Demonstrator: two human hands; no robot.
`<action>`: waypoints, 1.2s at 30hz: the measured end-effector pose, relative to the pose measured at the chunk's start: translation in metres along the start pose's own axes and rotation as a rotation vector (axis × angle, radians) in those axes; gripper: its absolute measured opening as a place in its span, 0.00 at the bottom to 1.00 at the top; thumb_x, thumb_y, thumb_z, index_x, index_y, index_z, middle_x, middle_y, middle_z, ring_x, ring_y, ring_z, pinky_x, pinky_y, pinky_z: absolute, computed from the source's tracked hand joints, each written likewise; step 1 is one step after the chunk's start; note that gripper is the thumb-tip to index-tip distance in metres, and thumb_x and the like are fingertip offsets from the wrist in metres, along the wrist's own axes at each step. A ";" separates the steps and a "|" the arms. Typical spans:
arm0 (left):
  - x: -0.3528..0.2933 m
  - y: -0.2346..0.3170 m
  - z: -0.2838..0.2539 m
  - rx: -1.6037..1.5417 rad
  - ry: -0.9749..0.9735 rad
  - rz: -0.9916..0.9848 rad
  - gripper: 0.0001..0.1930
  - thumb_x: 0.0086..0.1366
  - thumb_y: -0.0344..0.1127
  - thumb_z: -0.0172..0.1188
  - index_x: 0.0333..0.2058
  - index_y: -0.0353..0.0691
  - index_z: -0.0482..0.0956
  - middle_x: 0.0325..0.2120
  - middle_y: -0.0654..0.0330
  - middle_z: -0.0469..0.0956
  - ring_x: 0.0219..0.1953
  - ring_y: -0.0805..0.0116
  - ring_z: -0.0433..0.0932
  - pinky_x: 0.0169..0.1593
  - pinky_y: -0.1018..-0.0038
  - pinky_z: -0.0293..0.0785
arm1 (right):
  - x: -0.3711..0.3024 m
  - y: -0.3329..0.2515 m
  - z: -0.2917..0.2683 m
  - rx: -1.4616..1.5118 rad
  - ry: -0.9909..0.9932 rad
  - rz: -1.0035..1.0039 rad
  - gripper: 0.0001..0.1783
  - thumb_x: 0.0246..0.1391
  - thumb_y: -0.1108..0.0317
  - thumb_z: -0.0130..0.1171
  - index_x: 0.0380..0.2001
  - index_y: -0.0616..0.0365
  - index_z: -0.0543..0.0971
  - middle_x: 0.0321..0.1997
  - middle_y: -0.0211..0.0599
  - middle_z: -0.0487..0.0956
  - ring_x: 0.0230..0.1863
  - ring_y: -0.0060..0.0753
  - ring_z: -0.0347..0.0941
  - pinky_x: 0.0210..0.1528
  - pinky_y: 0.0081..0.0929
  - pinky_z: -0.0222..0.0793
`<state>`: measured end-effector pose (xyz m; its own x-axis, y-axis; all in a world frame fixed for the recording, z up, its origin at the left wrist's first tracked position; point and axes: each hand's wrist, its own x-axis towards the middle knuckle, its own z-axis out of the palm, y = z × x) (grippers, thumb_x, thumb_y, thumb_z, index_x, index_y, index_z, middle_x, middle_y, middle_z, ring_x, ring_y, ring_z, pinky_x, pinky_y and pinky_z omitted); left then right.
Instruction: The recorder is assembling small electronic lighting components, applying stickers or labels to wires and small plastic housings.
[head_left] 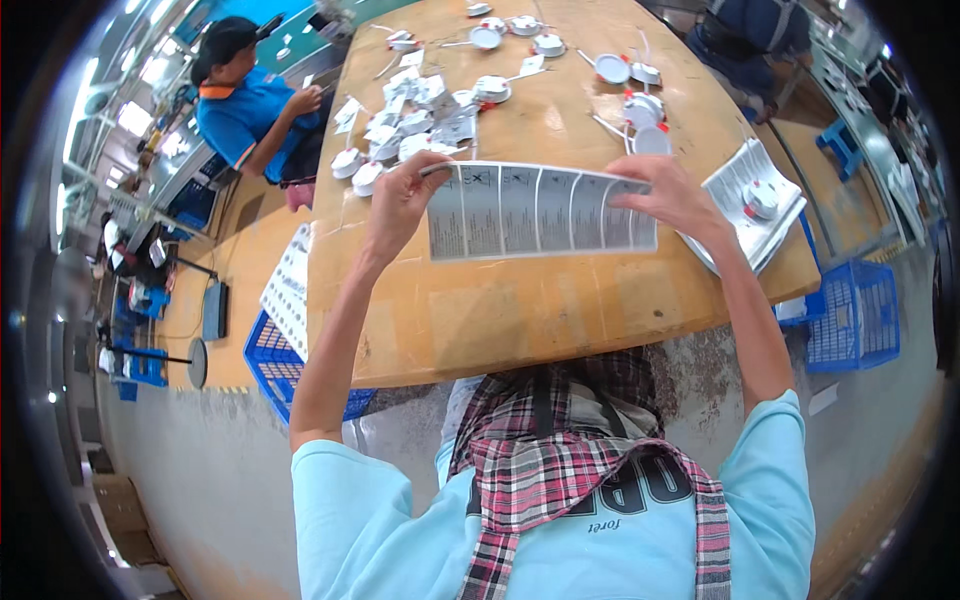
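Note:
Between my hands hangs a strip of silver-grey printed labels (pixel 545 215), divided into several panels by pale lines. My left hand (pixel 408 195) pinches its upper left corner, and my right hand (pixel 672 195) grips its upper right end with thumb and fingers. The strip bows a little and is held above the near part of the wooden table (pixel 470 325). Just beyond my left hand sits a cluster of round white lamp fittings with silver labels (pixel 410 125). More white round lamp fittings (pixel 645 110) with red parts and wires lie beyond my right hand.
At the table's right corner a stack of label sheets (pixel 745 200) carries one round fitting (pixel 761 199). Blue plastic crates stand at the right (pixel 853 315) and lower left (pixel 275 360), the left one with a dotted white sheet (pixel 288 290). A person in blue (pixel 250 110) works at the left.

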<state>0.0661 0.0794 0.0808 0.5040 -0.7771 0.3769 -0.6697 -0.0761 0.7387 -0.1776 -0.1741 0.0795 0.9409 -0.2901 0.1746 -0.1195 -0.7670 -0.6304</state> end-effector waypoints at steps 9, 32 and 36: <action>-0.043 0.005 -0.036 0.434 0.217 0.588 0.07 0.55 0.21 0.59 0.34 0.37 0.80 0.41 0.57 0.81 0.49 0.60 0.79 0.51 0.67 0.73 | 0.008 -0.022 0.048 -0.511 0.653 -0.536 0.14 0.46 0.75 0.57 0.39 0.55 0.81 0.38 0.32 0.80 0.43 0.34 0.76 0.43 0.32 0.71; -0.143 -0.033 0.020 0.117 -0.210 -0.170 0.12 0.56 0.22 0.59 0.39 0.38 0.81 0.38 0.59 0.78 0.42 0.63 0.73 0.49 0.73 0.68 | -0.080 0.013 0.080 0.032 0.103 0.005 0.06 0.48 0.71 0.63 0.32 0.59 0.82 0.30 0.37 0.80 0.34 0.35 0.75 0.36 0.29 0.70; -0.139 -0.026 0.028 0.206 -0.070 -0.287 0.08 0.64 0.30 0.57 0.39 0.34 0.80 0.29 0.58 0.75 0.35 0.69 0.71 0.39 0.76 0.66 | -0.064 0.016 0.075 0.226 0.036 0.331 0.14 0.47 0.60 0.66 0.31 0.61 0.83 0.25 0.39 0.81 0.27 0.34 0.76 0.33 0.26 0.69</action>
<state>-0.0015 0.1719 -0.0068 0.6540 -0.7459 0.1262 -0.6058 -0.4164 0.6779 -0.2157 -0.1243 0.0016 0.8510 -0.5235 -0.0419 -0.3378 -0.4846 -0.8069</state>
